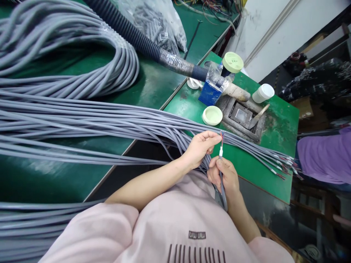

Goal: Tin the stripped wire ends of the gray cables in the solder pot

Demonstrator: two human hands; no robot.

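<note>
Green worktop [164,81]: fills the left of the view and adjoins a smaller green bench [270,179] on the right.
Cable coil [120,69]: grey, looped on the worktop's far side.
Cable run [123,126]: many grey lengths stretched across both surfaces, stripped ends [282,176] fanned near the right edge.
Held cable [223,188]: in front of the person's pink shirt [175,219], rising from a bend to a white sleeve [221,151] and bare coloured wires [222,138] at its tip.
Left hand [201,146]: thumb and forefinger pinched together on the coloured wires.
Right hand [225,173]: thumb and fingers closed round the held cable, just below the white sleeve.
Bench fittings: square metal frame [227,116] with a curved paddle [258,117] lying across it; shallow pale dish [212,115] beside; white jar [263,93] beyond.
Black hose [128,33]: ribbed, reaching over the worktop to a blue box [210,93].
Purple garment [326,155]: another person, at the far right.
</note>
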